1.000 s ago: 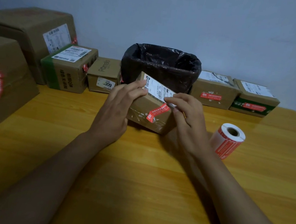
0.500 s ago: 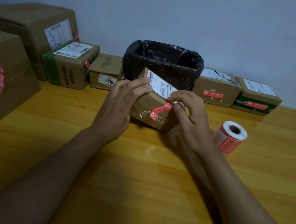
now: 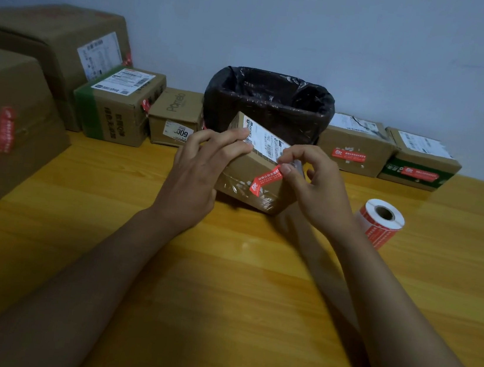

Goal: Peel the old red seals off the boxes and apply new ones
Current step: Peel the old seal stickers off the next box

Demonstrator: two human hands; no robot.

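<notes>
- Head view, only view.
- Small cardboard box [image 3: 250, 178] tilted on the wooden table [image 3: 218, 303], at centre, just in front of the black-lined bin [image 3: 270, 100]; white shipping label [image 3: 266, 143] on its upper face.
- Left hand [image 3: 196, 171] holding the box's left side, fingers laid fairly straight over the top edge and onto the label, thumb side hidden behind.
- Right hand [image 3: 317, 187] at the box's upper right corner, thumb and forefinger pinching the upper end of the red seal [image 3: 265, 180]; other fingers curled.
- Seal's upper end lifted off the cardboard at the fingertips, lower end stuck on the front face near clear tape, running diagonally.
- Roll of red seals [image 3: 380, 223] lying on its side on the table, right of the right wrist, apart from the box.
- Along the back wall, right of the bin: brown box with red seal [image 3: 353, 145], then green-banded box with red seal [image 3: 418, 163], touching each other.
- Left of the bin: small "Pomelo" box [image 3: 175, 116], then green-striped box [image 3: 118, 105] with white label on top and a red seal at its right edge.
- Far left: large carton [image 3: 53, 41] at the back, bigger carton [image 3: 4, 133] in front with a worn red seal on its side.
- Plain grey wall behind.
</notes>
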